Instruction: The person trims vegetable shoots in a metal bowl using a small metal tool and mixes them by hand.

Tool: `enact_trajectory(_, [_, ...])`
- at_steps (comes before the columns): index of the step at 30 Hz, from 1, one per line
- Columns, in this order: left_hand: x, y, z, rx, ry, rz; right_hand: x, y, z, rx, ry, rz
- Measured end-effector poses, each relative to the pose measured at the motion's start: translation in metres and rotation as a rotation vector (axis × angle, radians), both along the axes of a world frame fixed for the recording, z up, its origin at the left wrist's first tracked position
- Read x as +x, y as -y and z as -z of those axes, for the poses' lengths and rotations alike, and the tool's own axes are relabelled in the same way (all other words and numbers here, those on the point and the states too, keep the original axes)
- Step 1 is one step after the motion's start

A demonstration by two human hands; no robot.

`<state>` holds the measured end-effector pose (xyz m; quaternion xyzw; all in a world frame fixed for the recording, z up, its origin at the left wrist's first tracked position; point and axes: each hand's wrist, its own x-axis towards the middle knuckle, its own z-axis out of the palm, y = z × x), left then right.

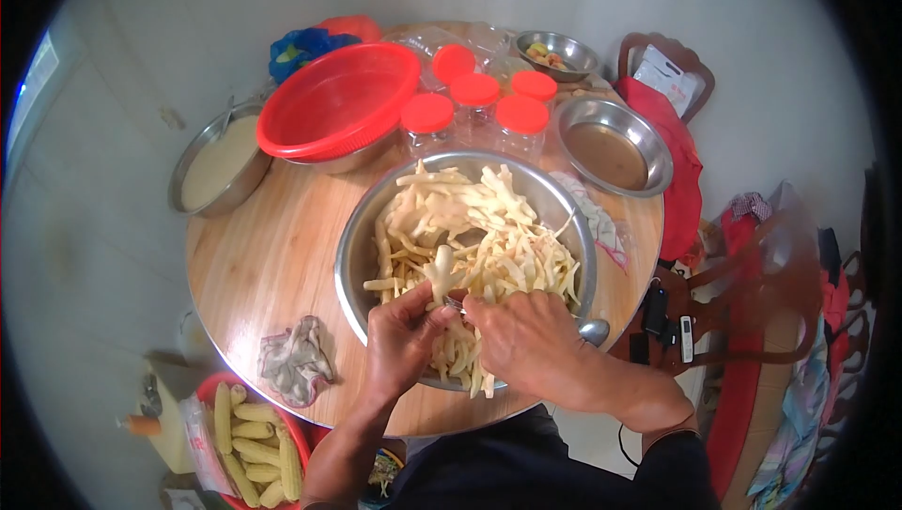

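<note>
A wide steel basin (350, 270) in front of me is heaped with pale chicken feet (442, 205), whole ones at the left and back and thinner strips at the right and front. Over its near side, my left hand (402, 333) pinches one chicken foot (442, 269), toes pointing up. My right hand (528, 339) closes around a small shiny metal tool (456, 303), whose tip meets the foot by my left thumb. Most of the tool is hidden by my fingers. A spoon's rounded bowl (594, 332) shows just right of my right hand.
Red-lidded clear jars (474, 90) stand behind the basin, beside a red plastic basin (338, 101). Steel bowls of cloudy liquid (221, 167) and brown liquid (606, 155) flank them. A crumpled cloth (298, 360) lies front left. Corn cobs (258, 444) fill a red tub below.
</note>
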<state>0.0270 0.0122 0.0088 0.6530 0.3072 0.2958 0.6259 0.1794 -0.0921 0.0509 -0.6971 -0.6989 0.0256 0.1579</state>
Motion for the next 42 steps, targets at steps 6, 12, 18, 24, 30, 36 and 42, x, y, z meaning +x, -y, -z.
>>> enact_trajectory(6, [0.003, 0.000, 0.003, -0.025, 0.044, 0.023, 0.007, 0.003, -0.008, -0.020, -0.051, -0.080])
enact_trajectory(12, [0.001, -0.003, -0.003, -0.001, 0.008, 0.056, 0.001, -0.008, -0.016, -0.188, -0.130, 0.006])
enact_trajectory(18, [0.001, -0.001, -0.006, 0.019, -0.014, 0.097, 0.008, -0.011, -0.010, -0.065, -0.192, 0.063])
enact_trajectory(24, [0.006, -0.004, -0.016, 0.172, -0.051, 0.060, 0.016, -0.021, -0.030, -0.094, -0.245, 0.091])
enact_trajectory(30, [0.015, -0.006, -0.020, 0.255, 0.022, 0.044, 0.028, -0.023, -0.044, -0.054, -0.266, 0.076])
enact_trajectory(36, [0.005, -0.001, -0.044, 0.226, -0.236, 0.101, 0.091, -0.027, -0.043, 0.418, -0.234, 0.336])
enact_trajectory(42, [0.007, -0.010, -0.015, 0.017, 0.126, 0.200, 0.085, -0.016, -0.045, 0.059, -0.748, 0.088])
